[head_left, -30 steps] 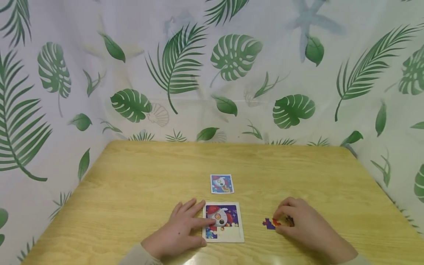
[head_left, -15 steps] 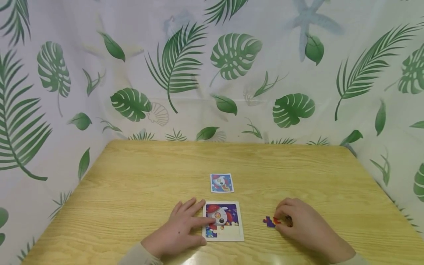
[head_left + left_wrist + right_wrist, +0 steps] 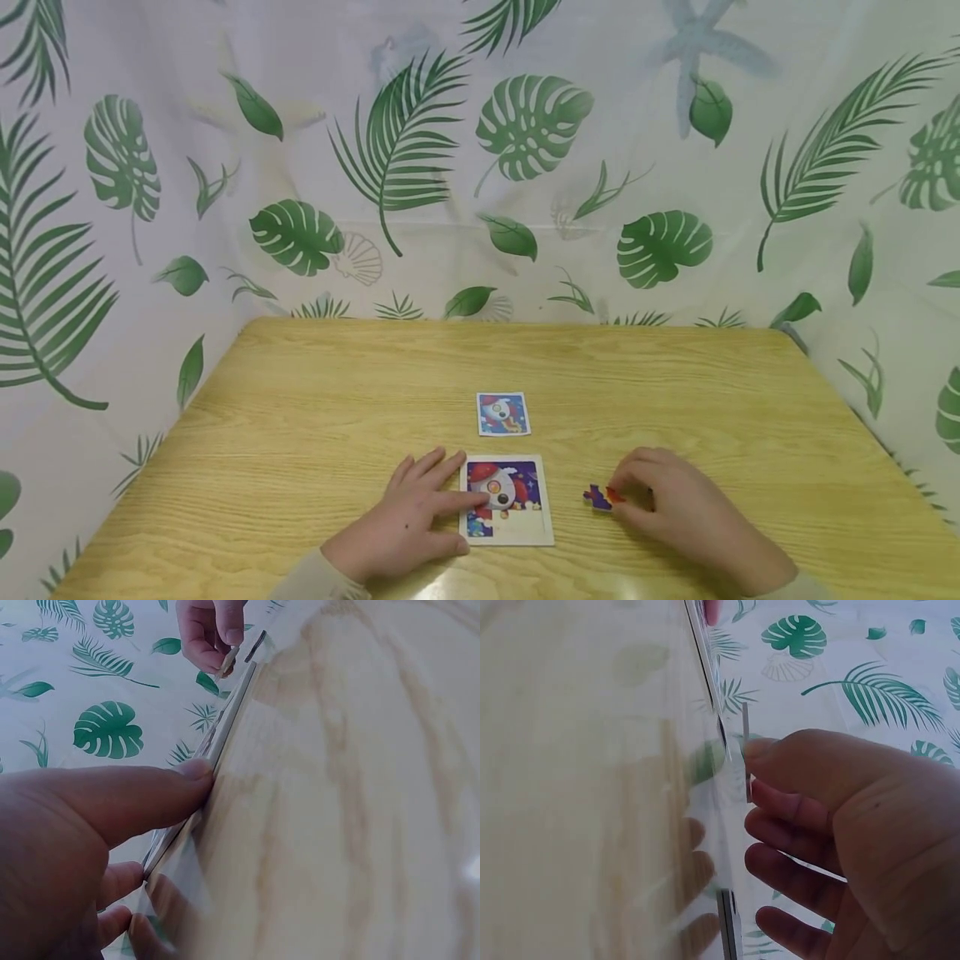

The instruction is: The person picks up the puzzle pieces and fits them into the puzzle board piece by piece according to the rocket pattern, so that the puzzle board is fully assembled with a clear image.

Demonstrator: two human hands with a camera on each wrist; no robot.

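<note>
My left hand (image 3: pixel 412 518) rests on the left side of a framed jigsaw puzzle (image 3: pixel 547 525), fingers extended, index finger on the picture. The picture shows a white character in red; its lower right part is bare tray. In the left wrist view, the thumb (image 3: pixel 161 796) lies against the frame's edge. To the right, my right hand (image 3: pixel 678 504) pinches a purple and red puzzle piece (image 3: pixel 597 497) between thumb and fingers. That puzzle piece (image 3: pixel 746 718) stands on edge, above the table, in the right wrist view. Another piece (image 3: pixel 728 926) lies on the table below the hand.
A small picture card (image 3: pixel 503 415) with the same character lies behind the puzzle on the wooden table (image 3: pixel 337 392). A white curtain (image 3: pixel 450 275) with green leaves rises behind the table's back edge and along both sides.
My right hand has moved slightly left toward the puzzle with the pinched piece, which is now tilted. The left hand stays in place on the frame.
</note>
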